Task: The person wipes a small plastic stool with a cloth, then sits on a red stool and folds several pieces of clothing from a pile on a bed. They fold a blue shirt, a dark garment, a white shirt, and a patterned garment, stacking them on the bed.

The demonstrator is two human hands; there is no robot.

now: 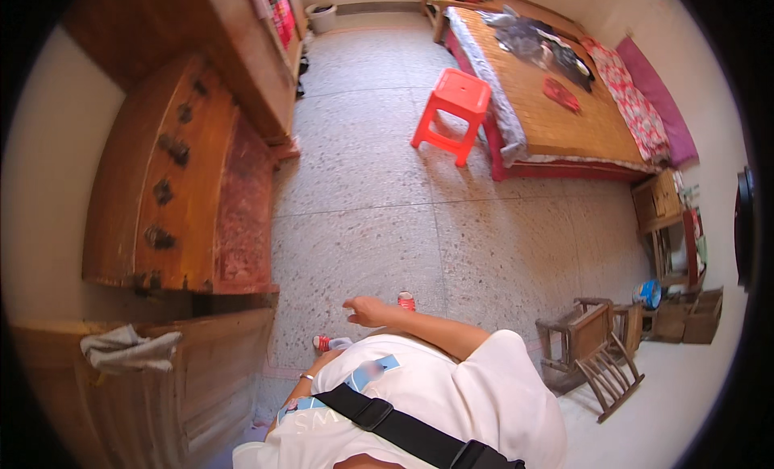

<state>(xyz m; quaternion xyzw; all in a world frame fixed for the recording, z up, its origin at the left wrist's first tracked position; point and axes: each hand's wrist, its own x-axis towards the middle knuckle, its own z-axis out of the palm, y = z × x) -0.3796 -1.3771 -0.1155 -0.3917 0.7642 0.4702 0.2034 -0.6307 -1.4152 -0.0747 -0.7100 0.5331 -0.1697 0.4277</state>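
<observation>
My right hand (368,311) reaches across in front of my white shirt (435,372), above the speckled floor. Its fingers are loosely apart, and nothing shows in them. My left hand (324,359) hangs low beside the shirt, with a pale bracelet (306,377) at the wrist. The shirt's edge covers most of that hand, so its fingers cannot be made out. Red shoes (406,301) show on the floor below me. A black strap (403,430) crosses my chest.
On the left stand a wooden cabinet (133,203) and a wooden door (218,380) with a grey cloth (131,349) over it. A red plastic stool (461,90) stands near the bed (548,122). Wooden chairs (591,336) and a blue tin (647,293) are at right.
</observation>
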